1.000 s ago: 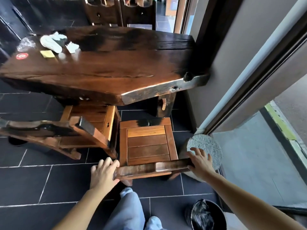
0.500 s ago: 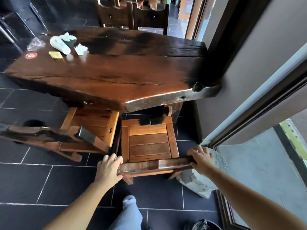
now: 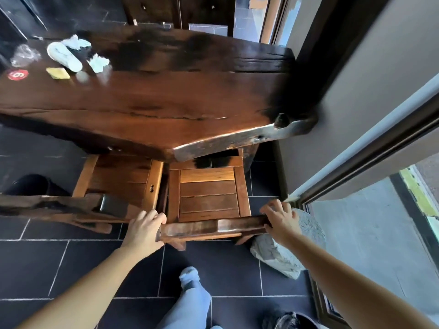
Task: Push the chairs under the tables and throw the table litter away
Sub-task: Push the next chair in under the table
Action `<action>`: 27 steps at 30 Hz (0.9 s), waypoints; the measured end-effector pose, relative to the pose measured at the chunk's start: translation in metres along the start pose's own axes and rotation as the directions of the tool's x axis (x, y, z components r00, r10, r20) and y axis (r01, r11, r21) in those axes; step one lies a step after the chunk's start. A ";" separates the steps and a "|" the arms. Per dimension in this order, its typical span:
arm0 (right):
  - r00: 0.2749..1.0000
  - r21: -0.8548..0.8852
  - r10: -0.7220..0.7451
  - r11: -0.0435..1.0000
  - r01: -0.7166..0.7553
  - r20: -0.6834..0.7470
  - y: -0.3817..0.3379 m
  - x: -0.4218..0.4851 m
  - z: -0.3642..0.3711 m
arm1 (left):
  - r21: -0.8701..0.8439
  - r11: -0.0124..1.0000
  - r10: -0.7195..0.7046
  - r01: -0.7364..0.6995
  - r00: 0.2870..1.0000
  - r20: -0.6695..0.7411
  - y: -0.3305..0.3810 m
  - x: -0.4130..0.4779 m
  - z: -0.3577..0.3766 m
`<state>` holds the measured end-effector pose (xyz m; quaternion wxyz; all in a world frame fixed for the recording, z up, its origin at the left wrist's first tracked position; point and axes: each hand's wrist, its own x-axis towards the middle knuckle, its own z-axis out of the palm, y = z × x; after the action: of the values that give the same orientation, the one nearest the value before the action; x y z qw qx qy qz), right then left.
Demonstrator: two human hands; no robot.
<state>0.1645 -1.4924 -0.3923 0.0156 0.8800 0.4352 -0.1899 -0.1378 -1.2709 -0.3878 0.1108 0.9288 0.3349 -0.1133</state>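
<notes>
Gripping the chair [image 3: 209,195] by its top rail: left hand [image 3: 145,230] curled round one end, right hand [image 3: 281,220] curled over the other. Seat front sits just under the bench [image 3: 166,96] edge (most of it sticks out). Crumpled litter [image 3: 69,53] lies on the bench's far left corner.

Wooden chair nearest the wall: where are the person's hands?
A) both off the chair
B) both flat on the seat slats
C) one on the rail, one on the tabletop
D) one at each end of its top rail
D: the left hand grips the left end and the right hand grips the right end of the top rail of the wooden chair.
</notes>
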 end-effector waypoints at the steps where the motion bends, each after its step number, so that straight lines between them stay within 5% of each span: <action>1: 1.000 -0.006 0.004 1.000 -0.004 -0.001 0.000 0.000 0.001 | 0.008 1.000 0.008 -0.008 1.000 0.002 -0.001 0.002 -0.001; 7: 0.999 0.003 0.035 0.999 -0.035 -0.007 -0.004 -0.001 0.002 | -0.026 0.998 0.050 -0.048 0.995 0.082 -0.005 0.004 -0.007; 14: 0.998 0.005 0.070 0.998 -0.070 0.001 -0.003 0.001 0.008 | 0.032 0.999 0.025 -0.039 0.930 0.367 -0.005 0.014 -0.029; 27: 0.999 -0.049 0.017 0.999 -0.016 0.029 0.001 -0.003 0.001 | 0.109 0.994 -0.005 -0.019 0.976 0.218 0.005 -0.010 -0.017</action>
<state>0.1635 -1.4958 -0.3922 0.0451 0.8800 0.4320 -0.1920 -0.1403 -1.2756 -0.3678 0.0959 0.9166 0.3108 -0.2325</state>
